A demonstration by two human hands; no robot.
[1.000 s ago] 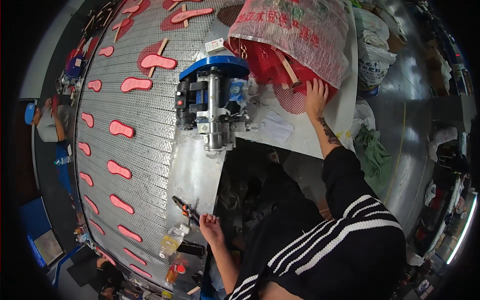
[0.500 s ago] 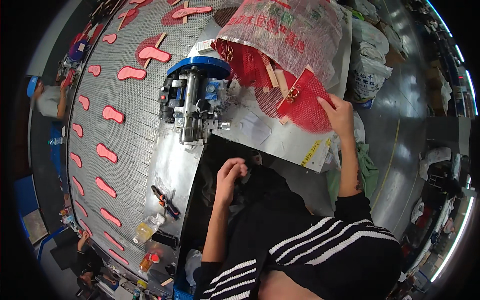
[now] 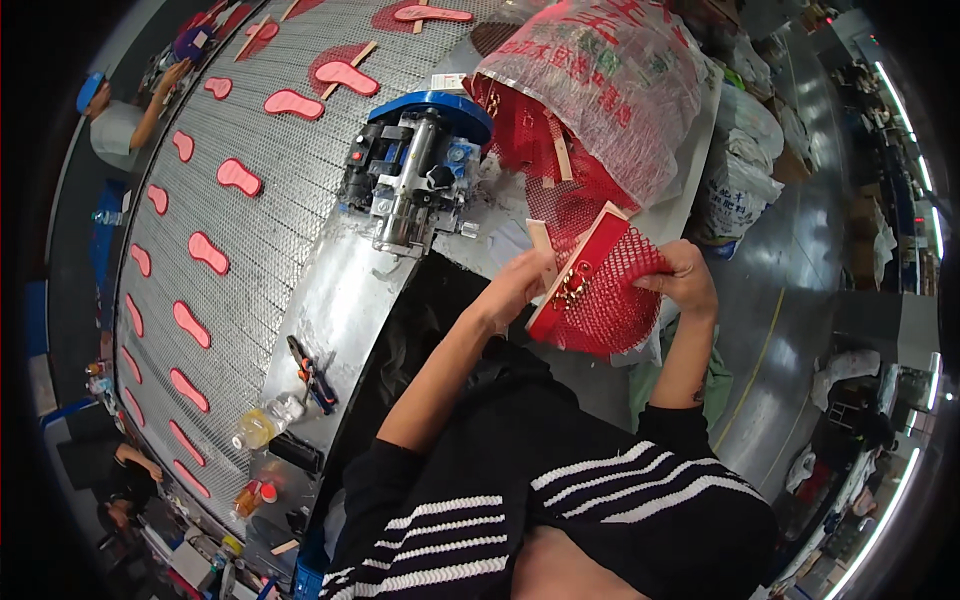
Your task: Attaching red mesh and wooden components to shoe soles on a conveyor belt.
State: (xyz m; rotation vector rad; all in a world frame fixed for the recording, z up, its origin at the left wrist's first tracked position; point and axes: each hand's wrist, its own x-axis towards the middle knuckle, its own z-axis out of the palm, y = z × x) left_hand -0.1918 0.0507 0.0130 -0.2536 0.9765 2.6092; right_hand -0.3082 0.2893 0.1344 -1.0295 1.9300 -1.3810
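Observation:
Between my hands, tilted above the table's near edge, is a red mesh piece [image 3: 610, 300] with a red band, gold-coloured trim and a pale wooden strip along one edge. My right hand [image 3: 688, 282] is closed on the mesh at its right side. At its left edge, my left hand [image 3: 517, 290] has its fingers closed around the lower end of another wooden strip [image 3: 541, 237]. Just beyond, a big translucent woven sack [image 3: 610, 90] lies with its mouth toward me, and more red mesh pieces [image 3: 520, 125] with wooden strips spill out of it.
To the left, a wire-mesh conveyor [image 3: 270, 215] carries several pink sole-shaped pieces [image 3: 240, 177]. A machine with a blue disc [image 3: 415, 170] stands beside it. Pliers [image 3: 312, 375] and a bottle [image 3: 268, 420] lie on the metal edge. Across the conveyor is a person in a blue cap [image 3: 118, 125].
My right hand has drawn the mesh piece off the table, nearer to me. My left hand has risen from below the table edge to it. The view has shifted slightly.

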